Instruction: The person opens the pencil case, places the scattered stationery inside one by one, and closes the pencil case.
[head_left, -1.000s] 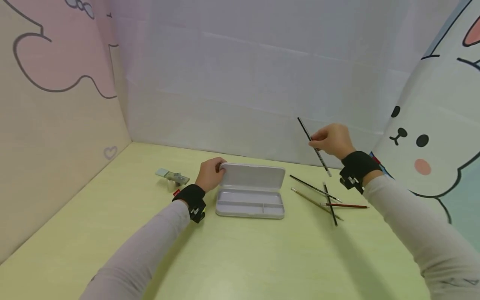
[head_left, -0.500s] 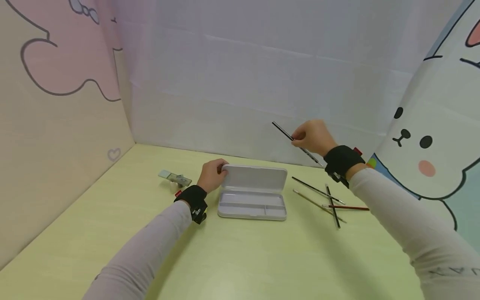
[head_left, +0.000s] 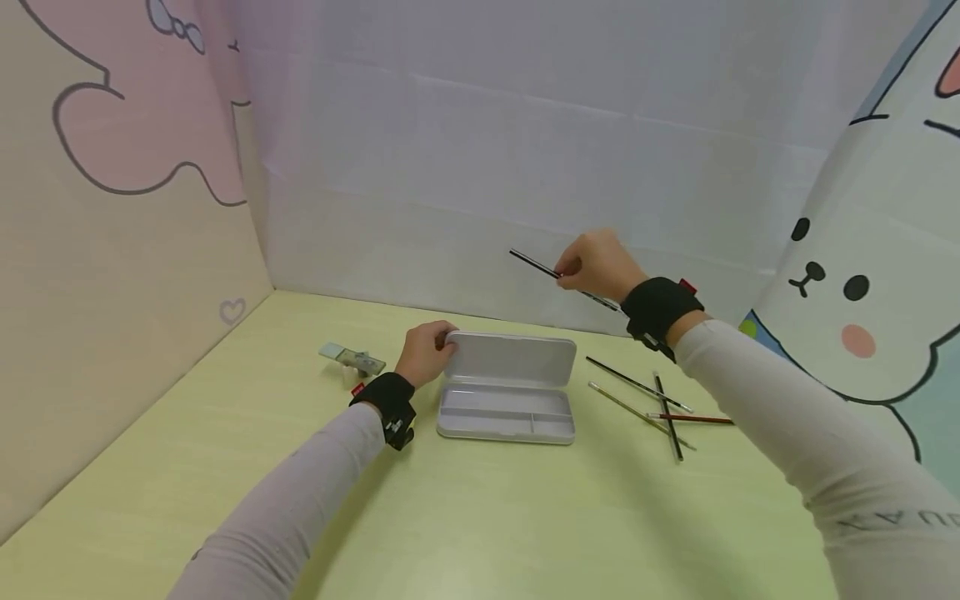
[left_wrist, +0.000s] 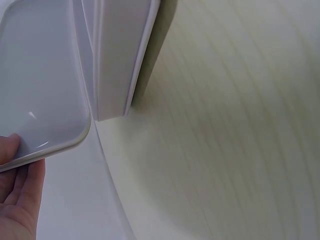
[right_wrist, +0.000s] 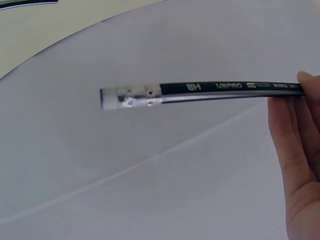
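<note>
A white pencil case lies on the table with its lid raised; its compartments look bare. My left hand pinches the lid's left edge, thumb on the inner face, as the left wrist view of the lid shows. Up in the air to the right of the case, my right hand pinches a black-and-silver pencil near its middle. In the right wrist view the pencil has a white eraser end and "HB" lettering.
Right of the case, several pencils lie crossed on the table, among them a red pencil and a yellowish pencil. A small greenish flat item sits left of my left hand. A white sheet hangs behind.
My right hand has carried the pencil leftward toward the case, and the pencil has turned from steep to flatter. My left hand stays on the lid.
</note>
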